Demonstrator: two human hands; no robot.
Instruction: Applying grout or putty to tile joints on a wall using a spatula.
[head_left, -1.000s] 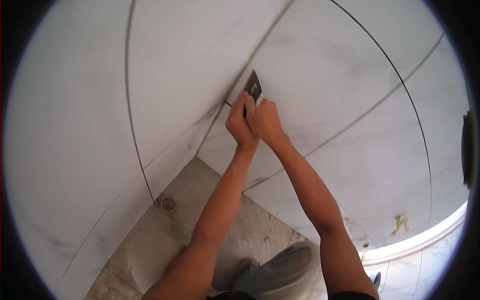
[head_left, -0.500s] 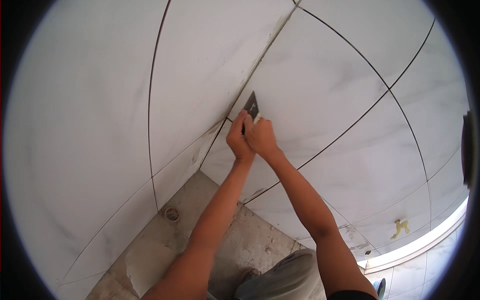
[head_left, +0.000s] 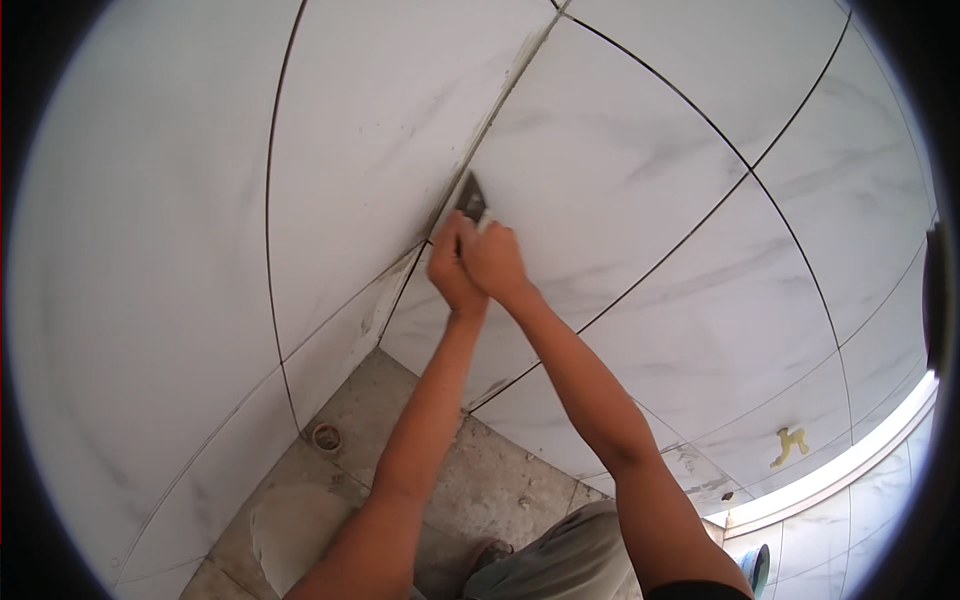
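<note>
- Gripping one small dark scraper [head_left: 471,198] together, the left hand [head_left: 450,268] and the right hand [head_left: 495,262] are both closed about its handle, pressed side by side, which looks like a way to put more force behind the blade
- Head view: the scraper's blade sits in the corner joint [head_left: 500,95] where two white marble-look tile walls [head_left: 640,180] meet, its tip pointing up along the joint
- Both forearms reach up from the lower edge, so the tool is held well away from the body
- Below, a bare grey floor [head_left: 470,480] with a round drain [head_left: 326,437] near the left wall; a yellow smear [head_left: 790,445] marks a low right tile
</note>
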